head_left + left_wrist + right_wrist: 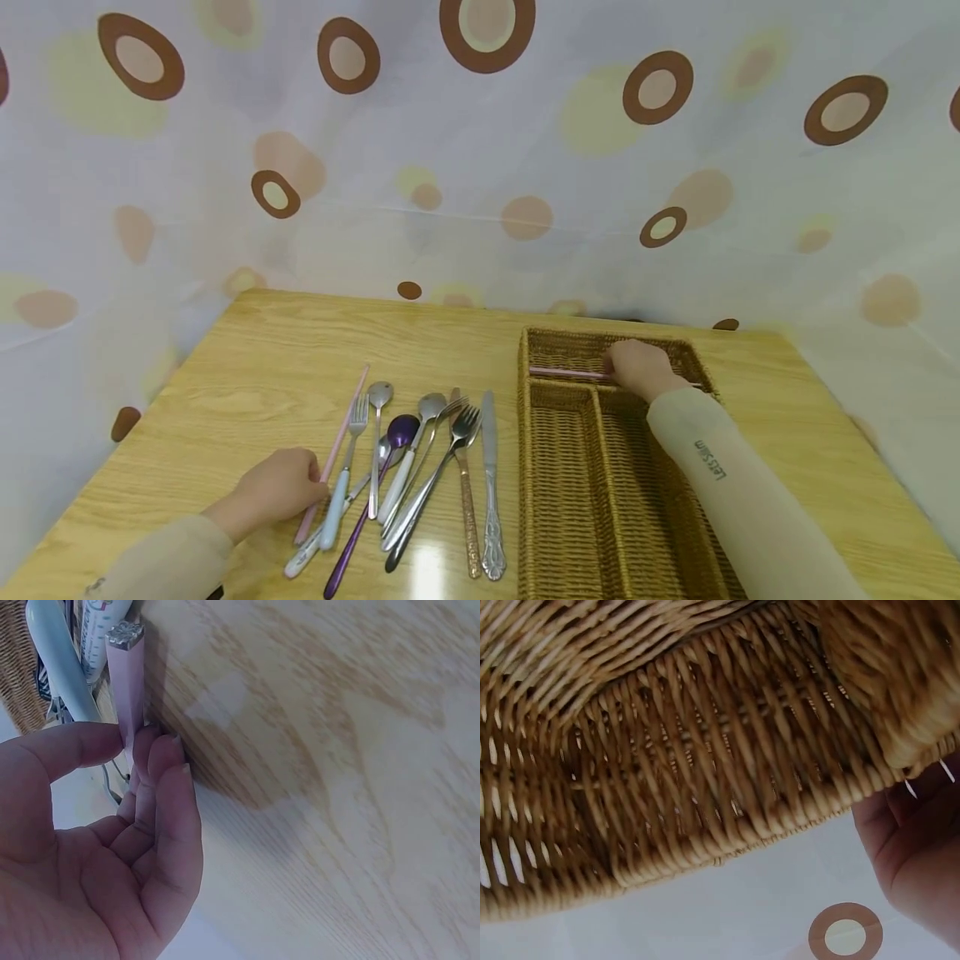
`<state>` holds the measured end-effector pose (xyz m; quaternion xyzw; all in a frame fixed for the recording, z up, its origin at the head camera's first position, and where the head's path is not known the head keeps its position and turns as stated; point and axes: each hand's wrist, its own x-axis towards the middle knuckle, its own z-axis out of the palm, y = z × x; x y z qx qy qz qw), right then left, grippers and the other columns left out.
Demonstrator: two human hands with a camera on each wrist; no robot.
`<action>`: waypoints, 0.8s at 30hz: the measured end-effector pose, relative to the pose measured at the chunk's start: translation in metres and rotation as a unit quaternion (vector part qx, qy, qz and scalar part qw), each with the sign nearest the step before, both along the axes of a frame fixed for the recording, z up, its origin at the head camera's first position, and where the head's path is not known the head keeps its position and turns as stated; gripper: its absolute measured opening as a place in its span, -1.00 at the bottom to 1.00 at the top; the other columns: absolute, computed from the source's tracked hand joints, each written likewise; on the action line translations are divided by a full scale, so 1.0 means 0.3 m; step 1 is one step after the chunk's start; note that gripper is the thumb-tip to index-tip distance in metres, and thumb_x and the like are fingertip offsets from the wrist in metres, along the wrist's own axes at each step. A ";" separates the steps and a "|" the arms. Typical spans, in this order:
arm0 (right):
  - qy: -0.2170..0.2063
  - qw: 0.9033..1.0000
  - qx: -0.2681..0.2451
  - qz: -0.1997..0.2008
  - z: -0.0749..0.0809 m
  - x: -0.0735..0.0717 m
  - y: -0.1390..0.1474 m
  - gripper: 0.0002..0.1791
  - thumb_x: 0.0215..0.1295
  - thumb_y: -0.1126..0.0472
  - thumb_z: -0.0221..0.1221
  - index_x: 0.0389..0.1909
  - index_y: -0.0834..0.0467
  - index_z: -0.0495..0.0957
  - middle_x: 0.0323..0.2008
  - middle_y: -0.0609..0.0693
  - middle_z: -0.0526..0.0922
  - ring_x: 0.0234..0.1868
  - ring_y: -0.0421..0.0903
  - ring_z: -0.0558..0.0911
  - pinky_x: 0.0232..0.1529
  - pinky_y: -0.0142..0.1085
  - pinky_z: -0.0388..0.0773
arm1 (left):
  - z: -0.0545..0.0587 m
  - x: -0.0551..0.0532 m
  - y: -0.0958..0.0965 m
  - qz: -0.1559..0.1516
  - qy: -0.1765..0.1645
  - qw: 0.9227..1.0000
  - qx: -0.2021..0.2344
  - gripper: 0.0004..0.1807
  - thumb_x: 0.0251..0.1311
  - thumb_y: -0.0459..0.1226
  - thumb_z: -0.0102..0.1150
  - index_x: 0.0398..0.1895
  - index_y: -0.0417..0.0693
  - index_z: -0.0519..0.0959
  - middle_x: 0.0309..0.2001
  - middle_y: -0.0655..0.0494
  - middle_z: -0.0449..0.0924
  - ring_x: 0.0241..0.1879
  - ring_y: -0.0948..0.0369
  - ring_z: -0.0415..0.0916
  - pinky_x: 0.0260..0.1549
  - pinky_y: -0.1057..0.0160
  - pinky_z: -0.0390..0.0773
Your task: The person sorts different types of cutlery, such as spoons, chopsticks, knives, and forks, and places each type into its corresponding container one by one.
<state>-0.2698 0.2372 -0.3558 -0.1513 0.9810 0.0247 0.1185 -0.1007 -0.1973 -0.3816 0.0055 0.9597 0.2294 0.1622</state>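
My left hand is at the left of the cutlery, its thumb and fingers pinching a pink chopstick near the thick end. That chopstick has a silvery end cap in the left wrist view and slants over the table beside a blue-handled fork. Over the back compartment of a wicker basket, my right hand holds a second pink chopstick, which lies crosswise along the divider. Its fingertips are hidden in the head view; the right wrist view shows the hand behind wicker, without the chopstick.
Between hand and basket lie several spoons, forks and knives, among them a purple spoon, a gold-handled piece and a silver knife. The basket's front has long compartments split by a wicker divider. A dotted cloth hangs behind the table.
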 end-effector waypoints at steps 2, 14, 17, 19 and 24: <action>-0.004 1.000 -0.005 0.006 -0.004 -0.005 0.005 -0.88 0.24 0.28 0.16 -0.28 0.17 0.65 -0.29 0.09 0.68 -0.32 -0.02 0.63 -0.28 -0.11 0.59 | 0.003 -0.001 0.003 -0.001 0.001 1.000 0.001 -0.85 0.01 -0.27 0.17 -0.54 -0.16 0.46 -0.63 0.12 0.39 -0.64 0.26 0.29 -0.65 0.36 0.27; -0.014 1.000 -0.025 0.011 0.009 0.006 -0.010 -0.77 0.29 0.39 0.02 -0.14 0.26 0.61 -0.14 0.21 0.65 -0.14 0.12 0.63 -0.15 -0.04 0.57 | 0.005 -0.010 -0.005 0.005 0.005 1.000 0.012 -0.86 0.02 -0.31 0.15 -0.48 -0.26 0.50 -0.60 0.09 0.43 -0.64 0.25 0.33 -0.65 0.35 0.34; -0.003 1.000 -0.016 0.009 0.018 0.014 -0.013 -0.77 0.30 0.36 0.02 -0.12 0.27 0.60 -0.15 0.20 0.66 -0.16 0.10 0.63 -0.17 -0.05 0.58 | 0.010 -0.020 -0.006 0.008 0.013 1.000 0.023 -0.86 0.02 -0.33 0.14 -0.48 -0.28 0.48 -0.61 0.08 0.43 -0.65 0.25 0.32 -0.66 0.35 0.33; 0.003 1.000 -0.013 0.009 0.029 0.020 -0.015 -0.77 0.31 0.35 0.02 -0.11 0.27 0.59 -0.15 0.20 0.66 -0.17 0.10 0.64 -0.18 -0.06 0.58 | 0.016 -0.028 -0.003 0.009 0.018 0.999 0.032 -0.87 0.02 -0.33 0.14 -0.51 -0.26 0.47 -0.62 0.07 0.43 -0.65 0.25 0.31 -0.67 0.34 0.33; 0.025 1.000 -0.018 0.008 0.055 0.031 -0.009 -0.75 0.32 0.30 0.03 -0.08 0.27 0.58 -0.17 0.20 0.65 -0.21 0.09 0.64 -0.22 -0.05 0.58 | 0.040 -0.050 0.002 0.003 0.039 0.998 0.047 -0.87 0.07 -0.33 0.11 -0.54 -0.20 0.44 -0.65 0.10 0.39 -0.67 0.26 0.26 -0.67 0.34 0.28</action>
